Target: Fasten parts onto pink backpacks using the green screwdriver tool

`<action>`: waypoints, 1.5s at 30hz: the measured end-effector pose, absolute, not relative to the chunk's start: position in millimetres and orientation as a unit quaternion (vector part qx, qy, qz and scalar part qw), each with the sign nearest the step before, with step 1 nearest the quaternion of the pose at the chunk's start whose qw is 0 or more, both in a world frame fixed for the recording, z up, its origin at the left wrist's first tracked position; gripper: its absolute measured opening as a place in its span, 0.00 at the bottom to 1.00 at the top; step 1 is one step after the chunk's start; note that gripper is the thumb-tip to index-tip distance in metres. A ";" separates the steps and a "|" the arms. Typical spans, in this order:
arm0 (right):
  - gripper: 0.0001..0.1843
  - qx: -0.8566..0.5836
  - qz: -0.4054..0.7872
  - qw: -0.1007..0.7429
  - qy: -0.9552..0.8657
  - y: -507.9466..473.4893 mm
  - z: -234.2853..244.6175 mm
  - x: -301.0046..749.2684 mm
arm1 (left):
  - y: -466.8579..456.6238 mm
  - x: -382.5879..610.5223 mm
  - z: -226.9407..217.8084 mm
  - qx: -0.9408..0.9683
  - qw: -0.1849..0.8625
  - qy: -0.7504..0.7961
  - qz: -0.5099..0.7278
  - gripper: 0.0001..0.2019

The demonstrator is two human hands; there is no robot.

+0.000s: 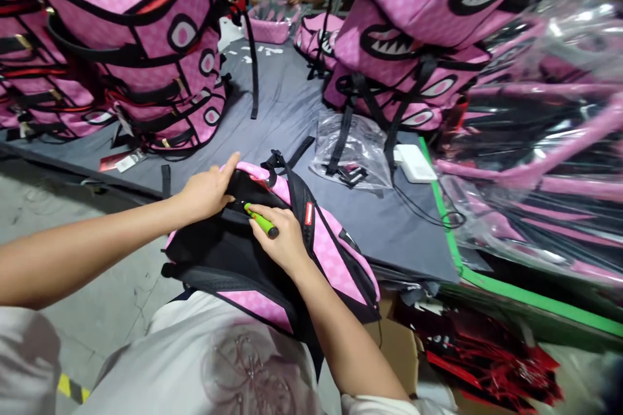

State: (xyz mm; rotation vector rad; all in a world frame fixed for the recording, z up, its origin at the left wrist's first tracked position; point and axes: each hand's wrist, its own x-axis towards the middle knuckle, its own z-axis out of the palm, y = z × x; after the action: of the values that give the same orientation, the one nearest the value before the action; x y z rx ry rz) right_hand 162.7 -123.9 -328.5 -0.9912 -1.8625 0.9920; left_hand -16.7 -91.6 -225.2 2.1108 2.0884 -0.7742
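The fingers of the left hand (207, 191) hold the top of the pink and black bag (238, 249) at the table's (287, 94) edge, and those of the right hand (285, 240) grip a green tool (261, 219), so keeping the bag still should help the tip go gently.

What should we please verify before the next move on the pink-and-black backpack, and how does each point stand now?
1. Green tool in grip: ok, the right hand holds it.
2. Left hand on the pink-and-black backpack: ok, it is at the upper edge, on the black side.
3. Left thumb well away from the tool's tip: not ok, they look very close.
4. Exact spot under the tip: cannot tell, too small and dark.
5. White box-like object apart from the backpack: ok, it lies farther right on the table.
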 end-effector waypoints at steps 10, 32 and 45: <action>0.13 -0.409 0.408 0.359 -0.733 -108.0 -339.9 141.4 | -68.6 -49.0 -254.8 0.709 0.083 0.666 -0.215 0.50; 0.12 -0.483 0.370 0.292 -0.738 -105.6 -330.6 108.7 | -57.3 -60.3 -274.5 0.712 0.122 0.670 -0.174 0.49; 0.13 -0.478 0.344 0.254 -0.767 -104.5 -325.7 111.2 | -59.4 -61.1 -274.1 0.707 0.139 0.674 -0.165 0.48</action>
State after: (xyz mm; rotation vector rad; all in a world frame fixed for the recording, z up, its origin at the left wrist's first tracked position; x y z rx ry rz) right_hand 111.2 -104.5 -325.7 -1.2988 -2.0847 0.9357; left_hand -61.1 -59.4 -274.1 2.0428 1.9493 -0.4763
